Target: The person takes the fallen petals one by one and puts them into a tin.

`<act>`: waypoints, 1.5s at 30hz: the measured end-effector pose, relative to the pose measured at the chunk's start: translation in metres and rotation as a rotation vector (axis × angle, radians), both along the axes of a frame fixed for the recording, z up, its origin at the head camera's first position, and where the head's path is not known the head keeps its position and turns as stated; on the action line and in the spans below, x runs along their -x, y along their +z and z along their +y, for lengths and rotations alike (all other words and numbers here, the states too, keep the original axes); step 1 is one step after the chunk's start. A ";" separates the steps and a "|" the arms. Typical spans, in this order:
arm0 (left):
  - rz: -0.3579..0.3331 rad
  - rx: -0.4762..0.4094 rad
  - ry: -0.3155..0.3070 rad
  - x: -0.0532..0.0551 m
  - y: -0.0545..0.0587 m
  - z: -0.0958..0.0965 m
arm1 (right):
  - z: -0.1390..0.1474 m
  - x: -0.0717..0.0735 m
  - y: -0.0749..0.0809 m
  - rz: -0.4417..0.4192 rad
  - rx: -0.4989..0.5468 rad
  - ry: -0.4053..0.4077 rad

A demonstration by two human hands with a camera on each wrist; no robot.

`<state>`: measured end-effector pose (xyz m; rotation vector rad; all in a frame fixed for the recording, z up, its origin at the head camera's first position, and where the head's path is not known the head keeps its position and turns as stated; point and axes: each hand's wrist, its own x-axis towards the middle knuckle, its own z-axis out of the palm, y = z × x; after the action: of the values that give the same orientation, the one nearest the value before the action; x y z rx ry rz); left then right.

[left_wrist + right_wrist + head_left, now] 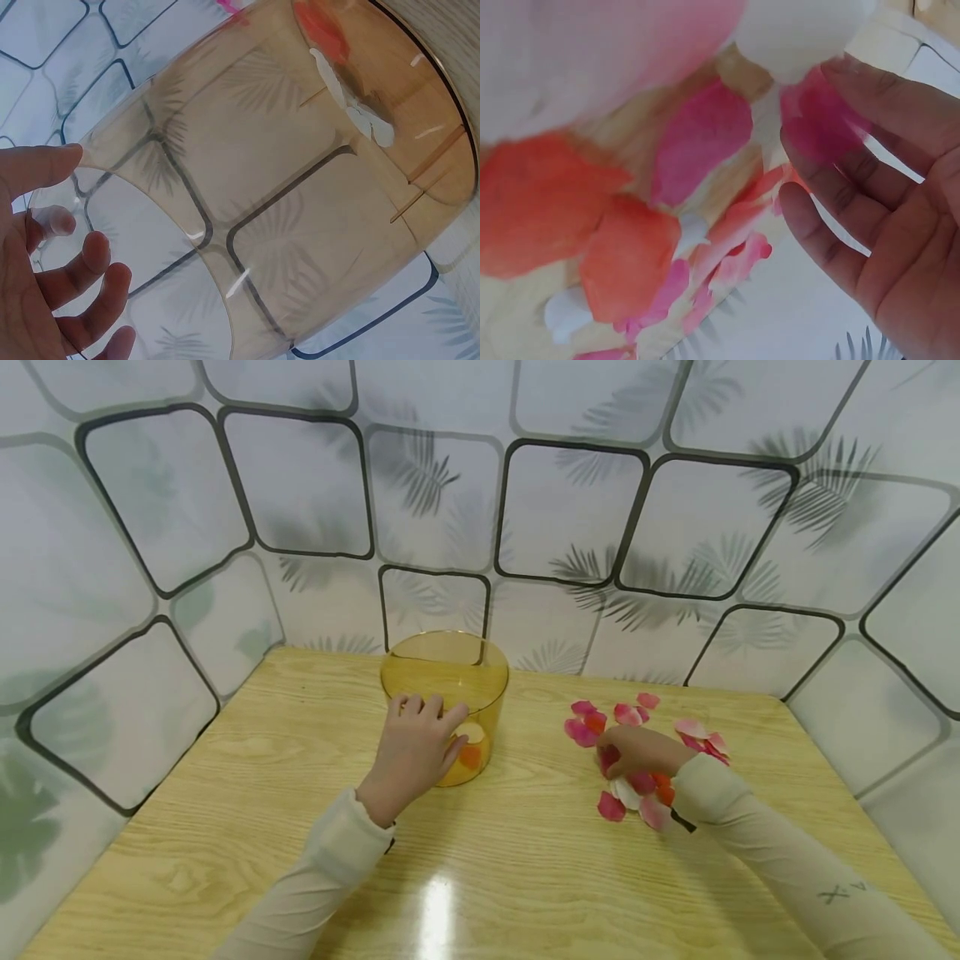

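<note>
A see-through amber container (491, 693) stands on the wooden table, with an orange petal (470, 757) and a pale petal (472, 732) at its bottom. At its near side my left hand (416, 747) holds the rim, fingers curled at the edge; the left wrist view shows the thumb by the rim too. To the right, my right hand (637, 752) is low over a loose group of petals. In the right wrist view it pinches a deep pink petal (817, 120) between thumb and fingers. Pink (611, 807), orange and white petals lie around it, some hidden beneath.
More petals (583, 727) lie behind the right hand, and a pink cluster (703, 740) is to its right. The light wooden table (510, 868) meets patterned walls (435, 502) at the back and sides. A bright reflection shows near the front.
</note>
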<state>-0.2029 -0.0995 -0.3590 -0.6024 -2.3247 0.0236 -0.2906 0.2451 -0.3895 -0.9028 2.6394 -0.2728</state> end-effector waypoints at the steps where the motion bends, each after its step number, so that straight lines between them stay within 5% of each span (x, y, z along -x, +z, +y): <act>1: 0.002 -0.002 -0.002 0.000 0.000 0.000 | 0.001 0.000 0.001 0.000 -0.002 0.004; 11: 0.027 -0.003 -0.010 0.002 0.002 -0.001 | 0.003 0.004 0.009 -0.057 0.013 0.016; 19: 0.013 0.006 0.002 0.001 0.002 -0.004 | -0.002 0.009 0.015 0.001 0.042 0.041; 35: 0.007 -0.007 -0.003 -0.001 0.001 -0.005 | -0.082 0.025 0.125 0.316 0.269 0.091; 45: 0.003 -0.009 -0.014 -0.001 0.001 -0.002 | -0.146 0.018 0.140 0.328 0.351 0.186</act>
<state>-0.2018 -0.1016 -0.3579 -0.6143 -2.3168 0.0077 -0.3090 0.0990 -0.2493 -1.4037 2.8225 -0.6009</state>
